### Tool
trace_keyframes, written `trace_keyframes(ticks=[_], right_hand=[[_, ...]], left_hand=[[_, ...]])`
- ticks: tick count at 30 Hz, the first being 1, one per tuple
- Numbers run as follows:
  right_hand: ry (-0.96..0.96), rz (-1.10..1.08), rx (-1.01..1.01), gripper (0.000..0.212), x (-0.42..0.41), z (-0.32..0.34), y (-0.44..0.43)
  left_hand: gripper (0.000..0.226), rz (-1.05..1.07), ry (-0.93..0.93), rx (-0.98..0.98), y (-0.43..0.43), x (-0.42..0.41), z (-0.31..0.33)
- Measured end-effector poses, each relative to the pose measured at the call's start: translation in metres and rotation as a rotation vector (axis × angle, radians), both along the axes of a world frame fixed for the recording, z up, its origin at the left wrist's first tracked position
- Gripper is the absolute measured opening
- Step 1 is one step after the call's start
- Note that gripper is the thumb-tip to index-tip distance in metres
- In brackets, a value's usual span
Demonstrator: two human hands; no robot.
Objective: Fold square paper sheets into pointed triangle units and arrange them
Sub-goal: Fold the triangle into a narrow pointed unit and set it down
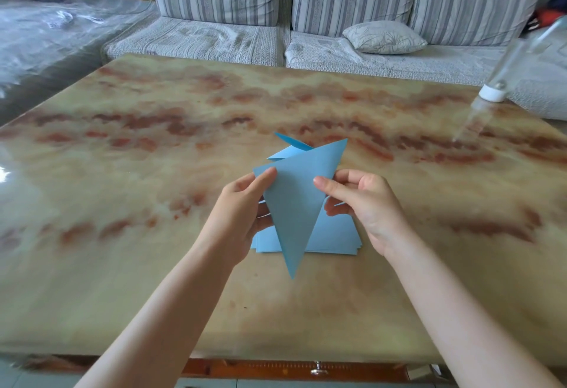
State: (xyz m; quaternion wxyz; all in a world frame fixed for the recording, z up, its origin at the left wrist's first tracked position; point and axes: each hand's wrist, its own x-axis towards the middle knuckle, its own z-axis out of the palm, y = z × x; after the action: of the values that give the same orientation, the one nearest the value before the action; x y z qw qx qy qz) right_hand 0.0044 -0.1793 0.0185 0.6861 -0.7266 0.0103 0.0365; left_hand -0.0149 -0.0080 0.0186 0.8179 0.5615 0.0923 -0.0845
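Blue paper folded into a long triangle sits at the centre of the frame, held up off the tabletop with its sharp tip pointing down toward the bottom edge and its wide side toward the top. The left hand pinches it near the upper left corner, thumb on the front face and fingers curled behind. The right hand pinches the right edge, thumb laid on the front and the other fingers tucked behind the sheet.

Beneath both hands a stack of flat blue sheets lies on the tabletop, partly hidden by the triangle and the hands. Just above the triangle in the frame, another folded blue piece rests on the tabletop, one pointed flap sticking up; its exact shape is hard to tell.

The tabletop is glossy, patterned in beige and reddish brown. Across the top of the frame runs a grey striped sofa with a pale pillow on its seat. At the right edge, a blurred clear rod with a white collar slants down to the tabletop.
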Motion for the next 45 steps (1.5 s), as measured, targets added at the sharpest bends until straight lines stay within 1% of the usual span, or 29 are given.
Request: trace_keyframes(ticks=[2,4,6,9,11,14,16,17,20,21,23,24,26,28,31,36,39,43,45], right_hand=[[-0.028,-0.007,-0.018,0.01,0.0,0.0,0.001],[-0.078,-0.04,-0.03,0.022,0.0,-0.001,0.002],[-0.194,-0.063,-0.046,0.033,-0.001,-0.002,0.002],[-0.39,0.023,-0.122,0.047,-0.008,-0.001,0.0],[-0.408,0.126,-0.137,0.052,-0.012,-0.001,0.0],[-0.403,0.225,-0.169,0.05,-0.015,-0.005,0.002],[-0.417,0.232,-0.112,0.047,-0.015,-0.004,0.003],[-0.42,0.229,-0.075,0.043,-0.014,-0.004,0.002],[-0.406,0.211,0.027,0.033,-0.011,-0.005,-0.001],[-0.39,0.199,0.058,0.027,-0.011,-0.006,0.0],[-0.365,0.128,0.093,0.013,-0.011,-0.006,0.002],[-0.346,0.076,0.098,0.009,-0.01,-0.006,0.004],[-0.299,-0.013,0.125,0.006,-0.007,-0.006,0.005],[-0.268,-0.05,0.197,0.005,-0.005,-0.006,0.005],[-0.227,-0.103,0.27,0.02,-0.003,-0.006,0.003],[-0.225,-0.118,0.245,0.012,-0.002,-0.008,0.0],[-0.227,-0.114,0.216,0.011,-0.002,-0.007,-0.001],[-0.23,-0.058,0.138,0.01,-0.003,-0.005,-0.002],[-0.247,-0.004,0.097,0.01,-0.005,-0.004,0.0]], left_hand=[[0.021,-0.004,-0.006,-0.033,0.0,0.001,0.0],[0.021,0.011,-0.001,-0.058,0.0,0.002,0.001],[0.021,0.053,0.021,-0.085,0.0,0.003,0.0],[0.018,0.125,0.053,-0.148,0.001,0.006,-0.003],[0.016,0.15,0.066,-0.198,0.004,0.007,-0.004],[0.016,0.157,0.101,-0.277,0.005,0.009,-0.004],[0.016,0.15,0.13,-0.321,0.004,0.009,-0.004],[0.016,0.148,0.14,-0.335,0.003,0.008,-0.004],[0.015,0.127,0.155,-0.363,0.002,0.007,-0.004],[0.014,0.114,0.163,-0.381,0.002,0.006,-0.003],[0.013,0.088,0.178,-0.427,0.001,0.005,-0.001],[0.012,0.08,0.175,-0.436,0.001,0.005,0.0],[0.013,0.064,0.147,-0.403,0.001,0.005,0.0],[0.019,0.028,0.107,-0.345,0.001,0.005,-0.002],[0.027,-0.053,0.06,-0.24,-0.001,0.003,-0.003],[0.027,-0.089,0.007,-0.032,-0.004,0.001,-0.003],[0.02,-0.051,0.011,0.01,-0.006,0.003,-0.002],[0.031,-0.059,-0.067,0.078,-0.006,0.005,-0.001],[0.036,0.012,-0.14,0.058,-0.005,0.004,0.001]])
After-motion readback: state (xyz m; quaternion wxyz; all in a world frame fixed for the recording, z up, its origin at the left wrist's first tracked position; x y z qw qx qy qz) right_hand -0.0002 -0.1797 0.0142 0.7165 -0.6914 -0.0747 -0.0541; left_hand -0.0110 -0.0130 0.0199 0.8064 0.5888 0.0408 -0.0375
